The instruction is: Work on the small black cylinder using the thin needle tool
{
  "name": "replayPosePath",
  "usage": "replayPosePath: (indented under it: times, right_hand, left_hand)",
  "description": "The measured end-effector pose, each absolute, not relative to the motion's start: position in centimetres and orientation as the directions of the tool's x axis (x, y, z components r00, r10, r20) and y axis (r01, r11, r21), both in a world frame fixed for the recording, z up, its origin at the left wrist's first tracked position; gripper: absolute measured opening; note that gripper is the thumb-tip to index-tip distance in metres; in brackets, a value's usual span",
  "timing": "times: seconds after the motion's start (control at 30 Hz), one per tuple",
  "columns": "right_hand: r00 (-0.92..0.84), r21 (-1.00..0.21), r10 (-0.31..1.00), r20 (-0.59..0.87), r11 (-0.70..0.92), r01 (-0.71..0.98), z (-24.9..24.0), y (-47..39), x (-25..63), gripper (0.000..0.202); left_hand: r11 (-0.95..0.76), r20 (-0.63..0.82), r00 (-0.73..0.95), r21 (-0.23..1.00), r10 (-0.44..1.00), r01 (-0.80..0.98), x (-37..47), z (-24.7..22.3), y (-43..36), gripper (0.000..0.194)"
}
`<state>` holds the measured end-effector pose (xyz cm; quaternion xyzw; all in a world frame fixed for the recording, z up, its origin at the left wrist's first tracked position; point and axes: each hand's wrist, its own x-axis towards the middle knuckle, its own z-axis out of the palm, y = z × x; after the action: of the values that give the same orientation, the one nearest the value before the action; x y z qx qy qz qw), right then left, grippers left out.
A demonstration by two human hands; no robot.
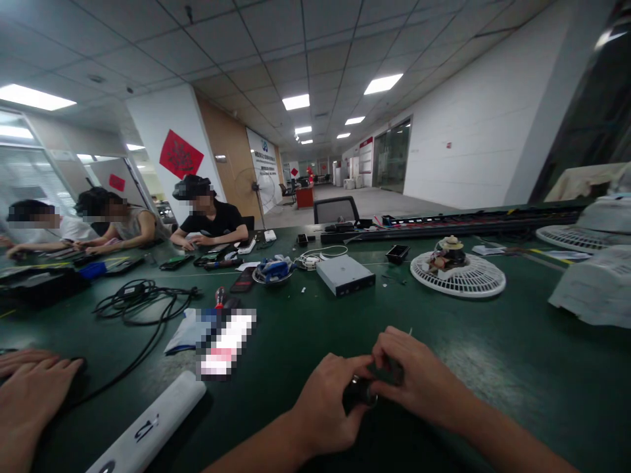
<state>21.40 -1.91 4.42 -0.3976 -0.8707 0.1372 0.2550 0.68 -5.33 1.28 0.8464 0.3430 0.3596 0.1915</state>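
My left hand (325,407) and my right hand (419,378) meet low in the middle of the view over the green table (493,341). Both grip a small dark part (362,392) with a shiny metal ring, held between the fingertips just above the table. Most of the part is hidden by my fingers. A thin light sliver pokes up behind my right hand's knuckles.
A grey metal box (345,274) and a white fan grille with a motor (457,272) lie beyond my hands. A black cable (142,299), a red-handled screwdriver (219,297) and a white bar (148,427) sit to the left. Another person's hands (29,394) rest at the left edge; three people sit at far left.
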Motion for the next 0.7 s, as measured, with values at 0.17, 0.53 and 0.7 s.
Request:
replayPosePath:
  times: [0.17, 0.53, 0.7]
  right_hand:
    - [-0.596, -0.466, 0.757, 0.268, 0.643, 0.608, 4.6, -2.0, 21.4, 0.014]
    - [-0.639, -0.483, 0.71, 0.296, 0.688, 0.541, 5.1, -3.2, 20.9, 0.015]
    - [-0.674, -0.462, 0.675, 0.301, 0.722, 0.516, 5.0, -2.9, 21.1, 0.015]
  left_hand:
    - [-0.692, 0.469, 0.514, 0.558, 0.718, 0.458, -0.2, 0.9, -4.9, 0.074]
    - [-0.837, 0.528, 0.65, 0.381, 0.546, 0.393, -1.1, 1.4, -5.1, 0.061]
    - [-0.841, 0.526, 0.659, 0.39, 0.538, 0.376, -1.1, 1.4, -5.1, 0.061]
